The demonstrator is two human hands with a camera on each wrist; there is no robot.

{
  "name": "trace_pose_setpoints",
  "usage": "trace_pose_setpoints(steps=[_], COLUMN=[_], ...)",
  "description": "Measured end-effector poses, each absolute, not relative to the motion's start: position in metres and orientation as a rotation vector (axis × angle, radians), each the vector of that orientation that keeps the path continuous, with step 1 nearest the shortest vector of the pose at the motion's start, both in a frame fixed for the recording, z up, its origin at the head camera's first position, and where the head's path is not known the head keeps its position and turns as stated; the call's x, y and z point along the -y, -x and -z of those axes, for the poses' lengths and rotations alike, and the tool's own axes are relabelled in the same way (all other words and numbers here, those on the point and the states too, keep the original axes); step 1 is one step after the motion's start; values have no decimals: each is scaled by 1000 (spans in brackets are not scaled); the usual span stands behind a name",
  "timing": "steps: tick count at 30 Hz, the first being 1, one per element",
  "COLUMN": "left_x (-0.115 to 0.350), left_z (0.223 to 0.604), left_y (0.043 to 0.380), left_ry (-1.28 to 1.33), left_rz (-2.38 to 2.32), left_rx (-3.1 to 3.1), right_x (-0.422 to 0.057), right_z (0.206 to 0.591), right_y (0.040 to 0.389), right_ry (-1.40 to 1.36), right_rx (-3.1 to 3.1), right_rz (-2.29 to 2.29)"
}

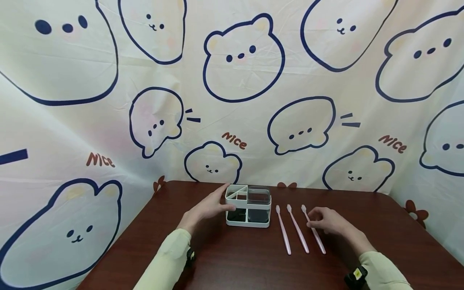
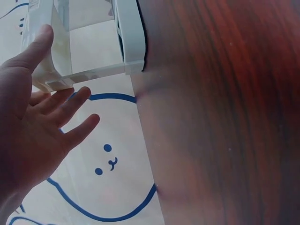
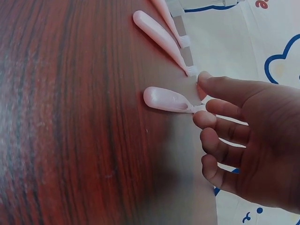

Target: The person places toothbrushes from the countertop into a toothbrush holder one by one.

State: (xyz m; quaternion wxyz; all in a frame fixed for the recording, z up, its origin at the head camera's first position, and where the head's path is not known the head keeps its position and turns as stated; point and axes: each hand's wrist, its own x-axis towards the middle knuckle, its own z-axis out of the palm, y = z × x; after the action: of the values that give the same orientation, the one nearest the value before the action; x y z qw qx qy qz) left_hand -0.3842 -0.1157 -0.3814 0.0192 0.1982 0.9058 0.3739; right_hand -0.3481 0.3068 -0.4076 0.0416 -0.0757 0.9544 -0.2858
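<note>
A white two-tier toothbrush holder (image 1: 248, 205) with clear and dark compartments stands upright on the table. At its left side is my left hand (image 1: 210, 204), thumb along the front of the upper tier and fingers round the back, holding it. In the left wrist view, the thumb of the left hand (image 2: 44, 108) overlaps the holder (image 2: 133, 37). Three pink toothbrushes lie in a row right of the holder: left (image 1: 284, 231), middle (image 1: 298, 229) and right (image 1: 317, 237). My right hand (image 1: 330, 220) is over the right toothbrush (image 3: 166, 99), thumb and fingers apart around its neck.
The dark brown wooden table (image 1: 232, 266) ends at a cloth backdrop (image 1: 239, 80) printed with bear faces. Each sleeve has a dark wrist device, left (image 1: 190, 256) and right (image 1: 357, 276).
</note>
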Motion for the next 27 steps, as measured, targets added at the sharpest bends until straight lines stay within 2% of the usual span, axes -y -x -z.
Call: trace_pose_setpoints(steps=[27], left_x=[115], left_z=[380], left_y=[385], left_ry=[-616], left_rz=[-1153], left_rx=[-2805], right_x=[-304], right_z=[418], right_y=[345], right_ry=[147], right_rx=[-2874], right_rz=[893])
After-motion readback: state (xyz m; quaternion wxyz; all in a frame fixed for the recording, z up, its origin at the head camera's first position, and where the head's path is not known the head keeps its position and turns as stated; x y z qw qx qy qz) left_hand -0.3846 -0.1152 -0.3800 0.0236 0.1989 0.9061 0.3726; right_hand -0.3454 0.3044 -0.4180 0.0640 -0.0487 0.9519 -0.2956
